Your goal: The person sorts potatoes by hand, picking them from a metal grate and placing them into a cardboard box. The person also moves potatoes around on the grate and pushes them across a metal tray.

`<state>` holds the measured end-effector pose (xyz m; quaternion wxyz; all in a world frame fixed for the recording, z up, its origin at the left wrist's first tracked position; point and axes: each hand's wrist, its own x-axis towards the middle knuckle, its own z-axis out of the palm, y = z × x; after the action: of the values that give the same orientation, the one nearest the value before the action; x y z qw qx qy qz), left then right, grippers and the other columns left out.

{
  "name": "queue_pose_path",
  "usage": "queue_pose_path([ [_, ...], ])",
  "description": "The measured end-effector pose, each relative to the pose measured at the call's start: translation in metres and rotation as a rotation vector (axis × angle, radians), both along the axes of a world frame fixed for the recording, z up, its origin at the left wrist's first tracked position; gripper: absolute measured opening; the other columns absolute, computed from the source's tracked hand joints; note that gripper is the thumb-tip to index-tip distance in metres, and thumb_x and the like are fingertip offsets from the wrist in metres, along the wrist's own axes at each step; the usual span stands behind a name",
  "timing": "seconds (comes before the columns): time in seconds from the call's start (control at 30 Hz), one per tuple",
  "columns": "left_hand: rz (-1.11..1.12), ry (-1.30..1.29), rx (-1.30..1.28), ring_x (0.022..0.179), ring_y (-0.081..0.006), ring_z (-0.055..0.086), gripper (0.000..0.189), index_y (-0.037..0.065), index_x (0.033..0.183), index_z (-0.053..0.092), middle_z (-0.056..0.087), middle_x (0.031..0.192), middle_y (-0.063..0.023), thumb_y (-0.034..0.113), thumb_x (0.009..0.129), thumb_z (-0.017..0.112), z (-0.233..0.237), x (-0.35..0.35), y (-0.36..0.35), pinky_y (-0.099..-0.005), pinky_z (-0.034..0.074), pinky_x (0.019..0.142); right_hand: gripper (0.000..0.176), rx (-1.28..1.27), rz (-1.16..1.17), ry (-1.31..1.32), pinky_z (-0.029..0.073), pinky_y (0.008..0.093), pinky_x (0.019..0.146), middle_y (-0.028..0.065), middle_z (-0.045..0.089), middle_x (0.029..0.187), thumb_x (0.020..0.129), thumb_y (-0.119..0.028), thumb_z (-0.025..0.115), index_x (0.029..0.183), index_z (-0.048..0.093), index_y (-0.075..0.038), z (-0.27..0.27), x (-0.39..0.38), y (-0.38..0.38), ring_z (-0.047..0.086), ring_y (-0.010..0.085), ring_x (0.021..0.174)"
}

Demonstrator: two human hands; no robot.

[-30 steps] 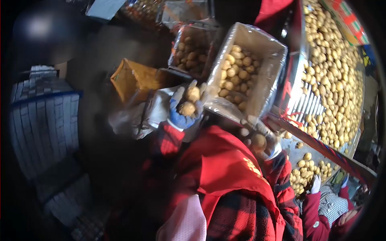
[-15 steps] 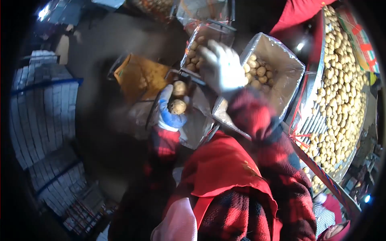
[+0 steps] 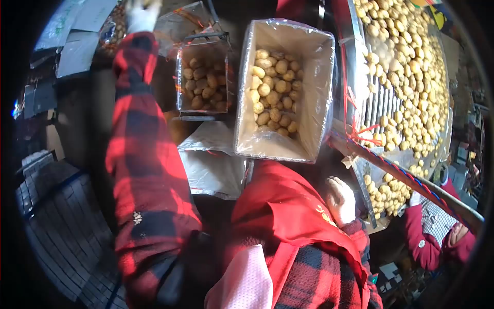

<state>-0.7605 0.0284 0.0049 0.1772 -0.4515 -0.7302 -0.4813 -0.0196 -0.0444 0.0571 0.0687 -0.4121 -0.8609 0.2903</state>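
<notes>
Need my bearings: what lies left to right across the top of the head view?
From the left: plaid left sleeve, small crate of potatoes, plastic-lined box of potatoes, roller table of potatoes.

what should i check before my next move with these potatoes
1. left hand empty: cannot tell, blurred at the picture's top edge.
2. right hand empty: cannot tell, curled, palm hidden.
3. lined box has room: ok, partly filled.
4. potatoes on the sorting table: ok, plenty.
5. co-worker's sleeve apart from the right hand: ok.
</notes>
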Motion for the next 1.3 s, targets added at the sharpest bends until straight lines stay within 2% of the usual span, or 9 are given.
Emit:
queue_pose_path([
  [0.1, 0.152, 0.03, -0.292, 0.126, -0.0381, 0.055, 0.042, 0.017, 0.122, 0.07, 0.061, 0.133, -0.0204, 0.038, 0.086, 0.078, -0.049, 0.046, 0.033, -0.0456, 0.046, 0.105, 0.028, -0.104, -0.075, -0.016, 0.056, 0.0419, 0.088, 0.0174, 0.072, 0.108, 0.082, 0.0, 0.065, 0.109, 0.07, -0.002, -0.014, 0.037, -0.02, 0.069, 0.0368, 0.099],
  [0.2, -0.064, 0.02, -0.162, 0.124, -0.0348, 0.057, 0.034, 0.009, 0.119, 0.072, 0.062, 0.132, -0.0186, 0.023, 0.087, 0.075, -0.065, 0.158, 0.027, -0.0422, 0.047, 0.106, 0.027, -0.137, -0.175, -0.03, 0.055, 0.0421, 0.089, 0.0189, 0.071, 0.109, 0.086, -0.005, 0.063, 0.111, 0.07, -0.003, -0.012, 0.048, -0.033, 0.068, 0.0386, 0.1],
  [0.57, -0.743, -0.637, -0.15, 0.118, -0.0257, 0.063, 0.029, 0.0, 0.124, 0.067, 0.068, 0.127, -0.0134, -0.001, 0.096, 0.06, -0.01, 0.401, 0.004, -0.0382, 0.044, 0.109, 0.039, 0.327, -0.363, -0.192, 0.041, 0.053, 0.098, 0.0153, 0.065, 0.116, 0.085, -0.026, 0.062, 0.119, 0.065, -0.008, -0.02, -0.001, 0.061, 0.058, 0.0356, 0.108],
  [0.67, -0.825, -0.221, -0.248, 0.119, -0.0255, 0.063, 0.03, 0.0, 0.124, 0.067, 0.068, 0.126, -0.0142, -0.002, 0.095, 0.059, 0.001, 0.453, -0.016, -0.0365, 0.047, 0.106, 0.038, 0.328, -0.512, -0.113, 0.036, 0.0558, 0.102, 0.0131, 0.065, 0.118, 0.084, -0.024, 0.063, 0.119, 0.065, -0.008, -0.04, 0.023, 0.056, 0.055, 0.0343, 0.113],
  [0.77, -0.981, -0.19, -0.318, 0.12, -0.0251, 0.062, 0.03, 0.0, 0.124, 0.066, 0.067, 0.126, -0.0141, -0.003, 0.095, 0.058, 0.003, 0.507, -0.049, -0.0357, 0.049, 0.103, 0.032, 0.416, -0.439, -0.098, 0.039, 0.0567, 0.094, 0.0131, 0.065, 0.108, 0.082, -0.026, 0.064, 0.11, 0.068, -0.011, -0.064, 0.108, 0.027, 0.057, 0.0376, 0.099],
  [0.97, -1.277, -0.439, -0.586, 0.115, -0.0312, 0.065, 0.028, 0.004, 0.116, 0.07, 0.068, 0.124, -0.0149, 0.002, 0.089, 0.062, 0.028, 0.622, -0.079, -0.0394, 0.052, 0.098, 0.041, 0.428, -0.562, -0.445, 0.032, 0.0566, 0.11, 0.0123, 0.06, 0.138, 0.089, -0.022, 0.062, 0.129, 0.065, -0.012, -0.078, 0.29, -0.012, 0.051, 0.0286, 0.132],
  [1.03, -1.275, -0.588, -0.77, 0.118, -0.0286, 0.064, 0.031, 0.007, 0.12, 0.07, 0.066, 0.128, -0.0132, 0.005, 0.09, 0.063, 0.034, 0.65, -0.074, -0.0375, 0.052, 0.098, 0.037, 0.356, -0.717, -0.362, 0.032, 0.0562, 0.11, 0.0128, 0.062, 0.135, 0.088, -0.021, 0.064, 0.124, 0.068, -0.011, -0.067, 0.301, -0.004, 0.056, 0.0286, 0.126],
  [1.13, -1.281, -0.682, -0.855, 0.119, -0.0267, 0.063, 0.03, 0.005, 0.12, 0.07, 0.064, 0.13, -0.0144, 0.006, 0.091, 0.063, 0.032, 0.681, -0.053, -0.0356, 0.051, 0.099, 0.036, 0.429, -0.708, -0.17, 0.052, 0.0453, 0.085, 0.0159, 0.068, 0.119, 0.077, -0.016, 0.067, 0.111, 0.07, -0.006, -0.038, 0.256, 0.043, 0.064, 0.0354, 0.1],
  [1.3, -1.266, -0.721, -0.854, 0.12, -0.0244, 0.061, 0.031, 0.001, 0.124, 0.066, 0.063, 0.129, -0.0164, 0.004, 0.094, 0.06, 0.023, 0.716, -0.025, -0.0345, 0.049, 0.102, 0.039, 0.498, -0.429, 0.009, 0.04, 0.0511, 0.105, 0.0133, 0.06, 0.129, 0.08, -0.017, 0.066, 0.119, 0.066, -0.013, -0.064, 0.165, 0.114, 0.055, 0.0338, 0.123],
])
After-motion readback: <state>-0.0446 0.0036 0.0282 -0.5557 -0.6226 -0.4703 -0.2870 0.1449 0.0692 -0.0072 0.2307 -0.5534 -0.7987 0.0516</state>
